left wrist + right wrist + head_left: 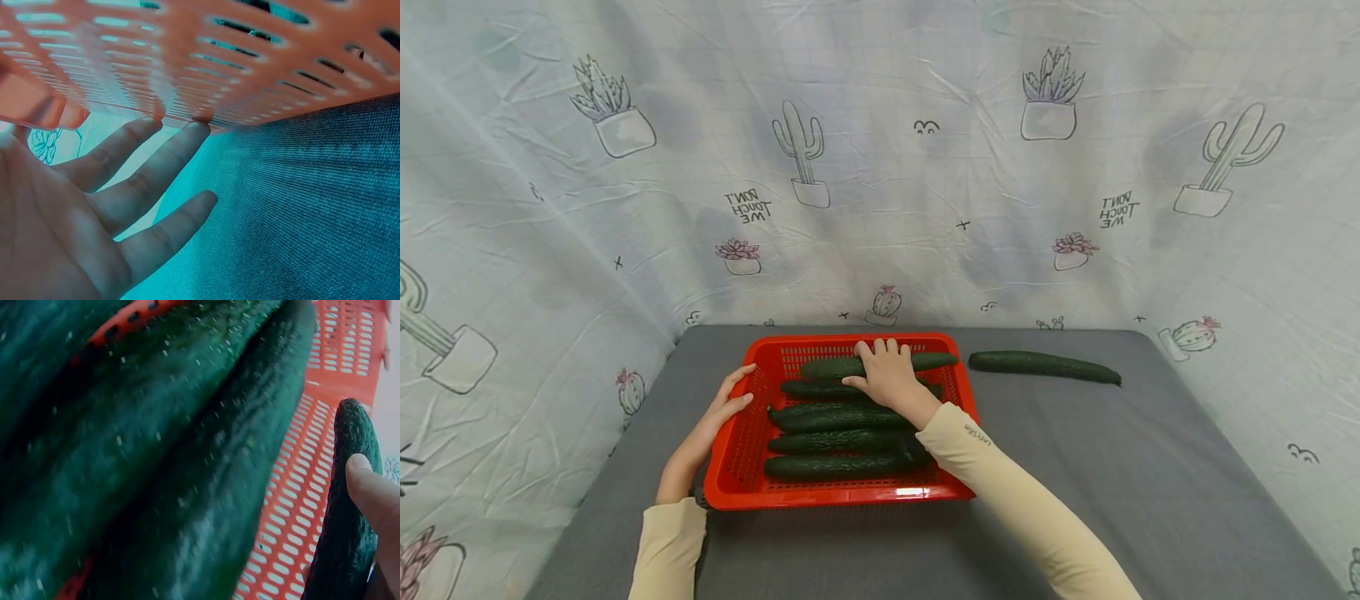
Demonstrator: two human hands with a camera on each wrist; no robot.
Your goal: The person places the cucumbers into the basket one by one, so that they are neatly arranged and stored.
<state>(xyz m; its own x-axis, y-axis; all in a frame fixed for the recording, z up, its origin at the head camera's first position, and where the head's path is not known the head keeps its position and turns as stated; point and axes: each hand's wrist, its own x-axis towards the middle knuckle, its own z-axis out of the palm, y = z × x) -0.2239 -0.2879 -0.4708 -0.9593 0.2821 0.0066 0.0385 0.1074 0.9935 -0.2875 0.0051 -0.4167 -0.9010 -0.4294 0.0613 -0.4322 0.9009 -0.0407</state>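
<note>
Left hand (pixel 718 421) lay flat and relaxed against the outer wall of the red basket (pixel 737 467), its straight fingertips (pixel 199 130) just touching the slotted plastic, gripping nothing. To my eye that was the right job for it: a light brace to keep the basket from sliding across the grey surface (pixel 1112 467) while the other hand worked.

To the right of that hand, inside the basket, four cucumbers (pixel 838 442) lay side by side, lengthwise, touching or nearly so.

Right hand (pixel 887 375) rested over the far cucumber (pixel 842 366), nearest the back wall, with fingers draped across it and the thumb (pixel 375 494) pressed to its side, so it held the cucumber rather than merely touched it. I judged the step best done by keeping this one parallel to its neighbours and settling it flat on the mesh floor before letting go, since a tilted one would ride up on the row. The sleeve (pixel 1000 483) passed over the nearer cucumbers and could nudge them on the way out.

Well to the right of that hand, one loose cucumber (pixel 1045 367) lay on the surface, apart from the basket.
</note>
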